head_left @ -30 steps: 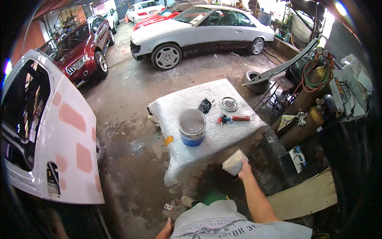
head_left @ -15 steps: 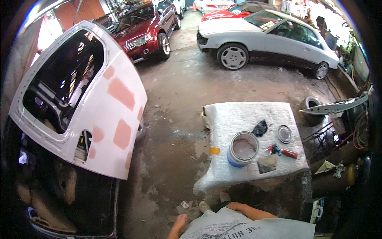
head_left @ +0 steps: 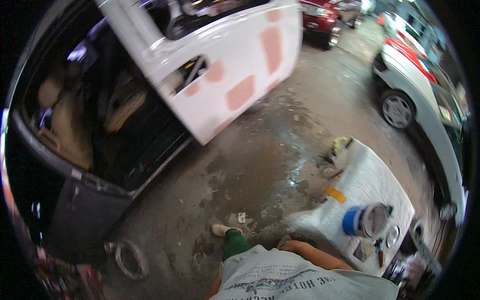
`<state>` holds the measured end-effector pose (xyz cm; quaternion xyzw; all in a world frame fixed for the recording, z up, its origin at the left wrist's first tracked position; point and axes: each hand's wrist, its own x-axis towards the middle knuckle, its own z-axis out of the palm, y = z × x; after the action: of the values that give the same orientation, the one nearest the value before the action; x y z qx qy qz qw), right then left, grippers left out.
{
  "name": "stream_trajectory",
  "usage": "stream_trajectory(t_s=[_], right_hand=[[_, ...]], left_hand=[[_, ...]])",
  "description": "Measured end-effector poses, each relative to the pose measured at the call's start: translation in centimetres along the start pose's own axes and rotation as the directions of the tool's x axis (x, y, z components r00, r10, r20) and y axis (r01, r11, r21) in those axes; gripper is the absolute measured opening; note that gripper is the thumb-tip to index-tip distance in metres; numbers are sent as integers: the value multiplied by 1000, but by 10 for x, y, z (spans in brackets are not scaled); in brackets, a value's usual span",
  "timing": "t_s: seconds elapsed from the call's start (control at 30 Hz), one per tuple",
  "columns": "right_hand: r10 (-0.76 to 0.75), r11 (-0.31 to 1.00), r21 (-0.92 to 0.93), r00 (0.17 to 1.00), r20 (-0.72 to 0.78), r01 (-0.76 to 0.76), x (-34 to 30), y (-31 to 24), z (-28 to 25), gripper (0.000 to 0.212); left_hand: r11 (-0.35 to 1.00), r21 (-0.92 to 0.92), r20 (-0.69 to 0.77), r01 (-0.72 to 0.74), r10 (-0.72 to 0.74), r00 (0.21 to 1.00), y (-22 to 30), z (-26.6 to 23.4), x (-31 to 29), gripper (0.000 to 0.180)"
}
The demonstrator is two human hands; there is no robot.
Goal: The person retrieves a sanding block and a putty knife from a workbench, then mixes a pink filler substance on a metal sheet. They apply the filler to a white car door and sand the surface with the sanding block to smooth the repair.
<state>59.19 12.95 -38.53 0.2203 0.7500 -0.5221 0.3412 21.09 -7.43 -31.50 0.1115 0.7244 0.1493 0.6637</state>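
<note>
My right arm (head_left: 322,257) reaches forward beside my grey shirt. Its hand (head_left: 291,246) is low in front of my body, close to the near corner of a white quilted cover (head_left: 320,220); its fingers are too unclear to make out. Of my left arm (head_left: 215,287) only a strip shows at the shirt's edge, and the hand is out of sight. A blue-and-silver can (head_left: 354,221) with pinkish-grey contents stands on the cover. Beside it lie a round lid (head_left: 392,235), a flat grey piece (head_left: 364,250) and a red tube (head_left: 381,257).
Ahead left hangs an open white car door (head_left: 240,55) with pink filler patches, beside a dark car interior (head_left: 107,115). A ring-shaped part (head_left: 131,260) lies on the floor at lower left. A white car (head_left: 422,95) and a red car (head_left: 320,20) stand farther off.
My view has turned left, so the door and car opening loom larger and the covered stand has shifted right. The left hand has gone from view. One foot is now stepping out leftward.
</note>
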Motion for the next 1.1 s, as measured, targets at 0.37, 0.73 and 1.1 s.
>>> stream_trajectory(t_s=[0.37,0.73,1.1], right_hand=[[441,823,432,894,-76,-369,195,-114,-199,71],[221,970,-70,962,-160,-234,328,-247,-370,48],[391,920,73,912,-122,-385,411,-222,-513,54]], left_hand=[[915,-364,114,177,-145,983,102,-202,-71,52],[686,-611,-413,-396,151,898,104,-372,116,58],[751,-392,-636,-531,195,746,325,-496,109,45]])
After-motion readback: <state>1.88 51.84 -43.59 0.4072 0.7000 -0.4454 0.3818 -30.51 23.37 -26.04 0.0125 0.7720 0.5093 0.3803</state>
